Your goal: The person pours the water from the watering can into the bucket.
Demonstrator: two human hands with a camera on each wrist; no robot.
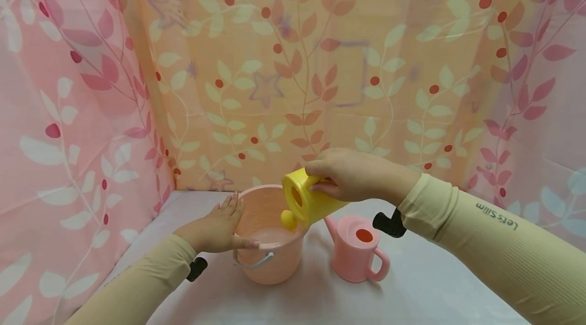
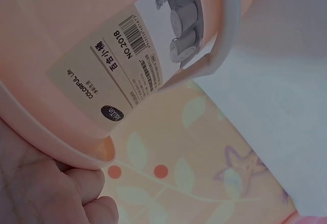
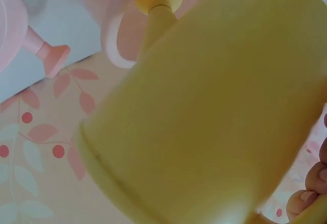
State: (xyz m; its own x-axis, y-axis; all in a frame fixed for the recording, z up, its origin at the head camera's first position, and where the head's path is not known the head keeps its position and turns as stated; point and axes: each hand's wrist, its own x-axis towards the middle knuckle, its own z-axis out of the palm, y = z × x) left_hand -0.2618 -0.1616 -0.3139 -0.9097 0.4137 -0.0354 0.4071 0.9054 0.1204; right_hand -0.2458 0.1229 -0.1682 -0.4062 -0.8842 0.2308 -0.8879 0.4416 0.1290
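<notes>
My left hand (image 1: 212, 226) rests against the near-left rim of a peach bucket (image 1: 274, 266), fingers extended along the edge and thumb across the near side. In the left wrist view the bucket's printed label (image 2: 112, 66) shows, with the left fingertips beside the rim. My right hand (image 1: 354, 175) grips the handle of a yellow watering can (image 1: 320, 208). The can is tipped over the bucket, its spout head (image 1: 288, 219) pointing down inside the rim. The right wrist view is mostly filled by the can's yellow body (image 3: 199, 106).
A pink watering can (image 1: 354, 259) stands upright right of the bucket, its spout toward it. The bucket's grey handle (image 1: 261, 262) hangs at the front. Patterned curtains (image 1: 293, 86) enclose the white table (image 1: 412, 274) at the back and sides.
</notes>
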